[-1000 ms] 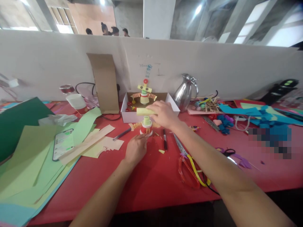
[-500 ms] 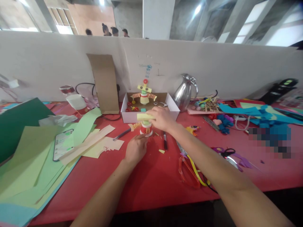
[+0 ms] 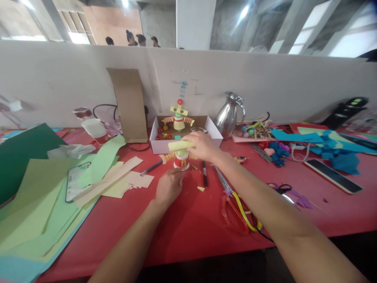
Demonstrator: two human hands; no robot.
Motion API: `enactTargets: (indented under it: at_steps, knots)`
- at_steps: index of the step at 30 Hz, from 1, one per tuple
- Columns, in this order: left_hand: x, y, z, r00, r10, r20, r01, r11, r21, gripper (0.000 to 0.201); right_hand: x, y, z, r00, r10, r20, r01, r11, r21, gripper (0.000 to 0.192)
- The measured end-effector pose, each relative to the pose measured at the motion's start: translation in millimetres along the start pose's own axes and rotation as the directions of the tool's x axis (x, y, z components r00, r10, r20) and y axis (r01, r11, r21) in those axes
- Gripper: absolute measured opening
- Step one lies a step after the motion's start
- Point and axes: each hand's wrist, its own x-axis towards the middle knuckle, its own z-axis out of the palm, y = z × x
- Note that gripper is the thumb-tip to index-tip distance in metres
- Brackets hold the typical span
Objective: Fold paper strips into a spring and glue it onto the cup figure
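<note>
A small paper-cup figure (image 3: 181, 160) with a red band and orange folded-paper arms stands on the red table (image 3: 191, 228). My left hand (image 3: 169, 185) grips its base from the near side. My right hand (image 3: 203, 146) holds a pale yellow rolled paper bar (image 3: 180, 145) pressed flat onto the top of the figure. Behind it, a white cardboard box (image 3: 159, 144) holds a finished figure (image 3: 179, 116) of the same kind with a yellow head and a red top.
Green and cream paper sheets (image 3: 44, 196) and a phone (image 3: 77, 180) lie at the left. A black marker (image 3: 204, 173), scissors (image 3: 235, 204) and a second phone (image 3: 332, 175) lie to the right. A steel jug (image 3: 229, 116) and blue paper scraps (image 3: 318, 143) sit further back.
My right hand has pushed the yellow bar down, squashing the figure's green folded neck until the bar sits on the cup. My left hand stays on the base.
</note>
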Motion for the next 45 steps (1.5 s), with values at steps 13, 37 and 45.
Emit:
enactTargets:
  at_steps: [13, 37, 45]
  knots:
    - [0.0, 1.0, -1.1, 1.000, 0.027, 0.017, -0.027, 1.000, -0.011, 0.029, 0.7, 4.8, 14.7, 0.998, 0.057, -0.008, -0.056, 0.997, 0.052, 0.041]
    - [87.5, -48.4, -70.7, 0.996, -0.055, -0.064, 0.014, 0.861, -0.508, 0.035, -1.5, 36.3, 35.7, 0.994, 0.060, -0.091, -0.013, 0.894, 0.447, 0.045]
    - [91.4, -43.1, -64.5, 0.993, -0.034, -0.113, -0.017, 0.906, -0.424, 0.032, -11.7, 42.9, 42.1, 0.995, 0.058, -0.085, -0.007, 0.862, 0.507, 0.056]
